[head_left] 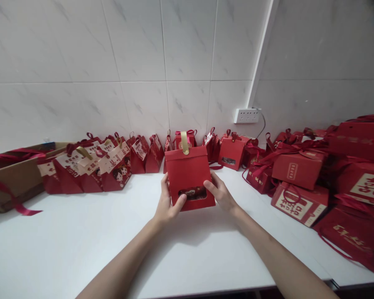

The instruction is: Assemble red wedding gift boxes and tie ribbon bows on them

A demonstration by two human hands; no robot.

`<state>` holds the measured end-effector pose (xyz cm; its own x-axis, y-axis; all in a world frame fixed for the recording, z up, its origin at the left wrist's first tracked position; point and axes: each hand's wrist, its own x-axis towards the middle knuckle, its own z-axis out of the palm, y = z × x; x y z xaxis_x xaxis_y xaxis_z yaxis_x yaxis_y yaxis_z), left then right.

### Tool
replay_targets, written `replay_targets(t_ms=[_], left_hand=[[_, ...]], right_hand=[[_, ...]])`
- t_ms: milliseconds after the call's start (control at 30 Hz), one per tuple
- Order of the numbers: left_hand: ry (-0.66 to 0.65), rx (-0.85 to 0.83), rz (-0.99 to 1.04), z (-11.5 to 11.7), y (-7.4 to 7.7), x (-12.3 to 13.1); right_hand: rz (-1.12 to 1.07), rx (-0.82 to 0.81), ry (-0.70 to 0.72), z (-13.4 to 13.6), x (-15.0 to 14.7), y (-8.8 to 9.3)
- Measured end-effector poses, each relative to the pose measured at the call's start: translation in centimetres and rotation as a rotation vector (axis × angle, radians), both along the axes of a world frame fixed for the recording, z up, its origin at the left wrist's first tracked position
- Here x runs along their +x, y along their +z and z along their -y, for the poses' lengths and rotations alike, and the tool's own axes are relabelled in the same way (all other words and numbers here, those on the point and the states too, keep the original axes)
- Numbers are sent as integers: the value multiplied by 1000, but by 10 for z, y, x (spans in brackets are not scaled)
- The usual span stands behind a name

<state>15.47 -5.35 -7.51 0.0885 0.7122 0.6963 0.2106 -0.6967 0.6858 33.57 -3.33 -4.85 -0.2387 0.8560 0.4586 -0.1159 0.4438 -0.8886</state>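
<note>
Left hand (169,203) and right hand (221,194) grip a red windowed gift box (188,174) over the table (81,236), ribboned boxes (296,171) at right.

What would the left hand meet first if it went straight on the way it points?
The red bag, which the left hand already touches. Beyond it, roughly in line, the ribboned red package behind seems next, though depth is unclear.

Held box (188,170) plain red w/ gold strap (184,143); worktop (193,253) white. Wall tiles (137,50) lt grey w/ dk grey veins. L-side boxes (68,180) dk red w/ cream printed tags (114,158); R-side boxes (302,171) red, some w/ cream panels (294,206) or gold lettering (350,234). Carton (21,176) brown, ribbon (26,211) crimson.
</note>
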Motion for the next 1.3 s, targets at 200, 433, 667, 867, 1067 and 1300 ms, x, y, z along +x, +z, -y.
replay_targets(t_ms=[200,433,667,867,1067,1300], left_hand=[[-26,6,-20,0,-2,-2],[2,97,-73,-2,-6,-8],[1,181,-143,-1,-3,-11],[-21,183,-124,-1,-5,-12],[-212,20,230,-5,0,-7],[-147,81,-77,-2,2,-3]], right_hand=[[66,60,-89,-4,1,-6],[42,88,-52,-1,2,-4],[-4,111,29,0,2,-6],[-20,159,45,1,3,-9],[-359,-486,138,-4,-8,-8],[-604,-980,552,-2,-12,-6]])
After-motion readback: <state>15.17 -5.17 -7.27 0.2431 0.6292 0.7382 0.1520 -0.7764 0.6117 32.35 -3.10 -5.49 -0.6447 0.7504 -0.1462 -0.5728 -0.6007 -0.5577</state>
